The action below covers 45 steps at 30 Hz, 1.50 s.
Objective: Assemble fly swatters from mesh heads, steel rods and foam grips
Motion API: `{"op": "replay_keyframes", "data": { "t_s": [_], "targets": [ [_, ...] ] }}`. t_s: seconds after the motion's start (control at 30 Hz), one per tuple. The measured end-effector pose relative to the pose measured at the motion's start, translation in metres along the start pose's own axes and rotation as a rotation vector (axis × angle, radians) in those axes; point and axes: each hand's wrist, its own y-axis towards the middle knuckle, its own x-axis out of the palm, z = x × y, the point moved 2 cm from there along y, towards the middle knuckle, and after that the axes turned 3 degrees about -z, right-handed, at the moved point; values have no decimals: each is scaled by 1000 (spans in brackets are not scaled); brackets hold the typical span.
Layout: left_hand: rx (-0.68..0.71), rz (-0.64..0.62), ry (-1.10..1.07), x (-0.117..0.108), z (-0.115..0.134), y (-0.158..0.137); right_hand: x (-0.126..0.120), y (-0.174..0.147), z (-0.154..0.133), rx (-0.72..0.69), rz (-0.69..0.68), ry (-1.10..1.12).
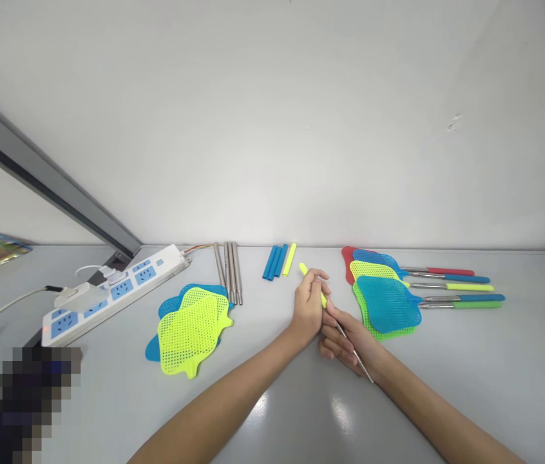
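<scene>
left hand (308, 310): it was curled around the yellow-green grip sleeve (304, 268), the tip poking out beyond the fingers.
right hand (350, 338): it was wrapped about the slim metal rod (363, 368), whose bare end ran out beside the wrist.
sleeve and rod: both were between the hands, above the grey table (296, 432); the fingers hid how far they overlapped.
alignment: one straight line seemed best, since a skewed push could have creased the sleeve's mouth.
hold: gripping close to the joint, with a slight twist, probably suited a snug fit.
nearby: blue sleeves (270, 262) lay just beyond, flyswatter heads (188, 332) leftward, handled flyswatters (393, 304) rightward.
</scene>
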Motion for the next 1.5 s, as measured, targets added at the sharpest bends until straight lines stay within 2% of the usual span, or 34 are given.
{"op": "replay_keyframes", "data": {
  "t_s": [0.17,0.4,0.67,0.9,1.5],
  "targets": [
    [-8,11,26,-1,-2,1,0,0,0,-14,3,5],
    [-40,24,-67,0,-1,-1,1,-1,-1,5,16,-15],
    [-8,194,-73,-4,8,-3,4,-3,-3,-7,6,-99],
    [62,344,-175,-12,5,4,7,-6,-2,-5,-7,-185],
    [79,223,133,-16,-1,10,2,-5,0,28,22,-55]
  ]
}}
